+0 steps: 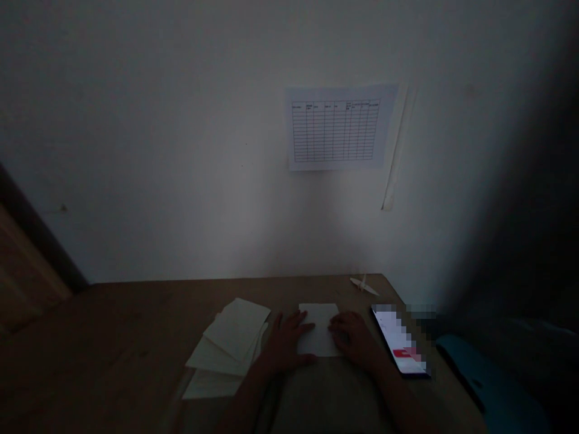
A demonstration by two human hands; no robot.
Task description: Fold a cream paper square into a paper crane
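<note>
A small white sheet of paper (320,343) lies flat on the table in front of me. My left hand (289,342) rests over its left edge, fingers spread and thumb stretched along the near edge. At the right edge is my right hand (355,339), its fingers bent together with the tips on the paper. The light is dim, so the exact grip of those fingertips is hard to see. Left of my left hand, several loose sheets (237,331) overlap in an untidy pile. A small pale folded paper shape with pointed ends (364,285) lies near the table's back right corner.
A phone (400,343) with a lit screen lies right of my right hand. The brown table (113,337) meets the wall at the back. A printed table of rows (335,129) hangs on the wall. Beyond the right table edge is a blue-green object, perhaps a chair (488,380).
</note>
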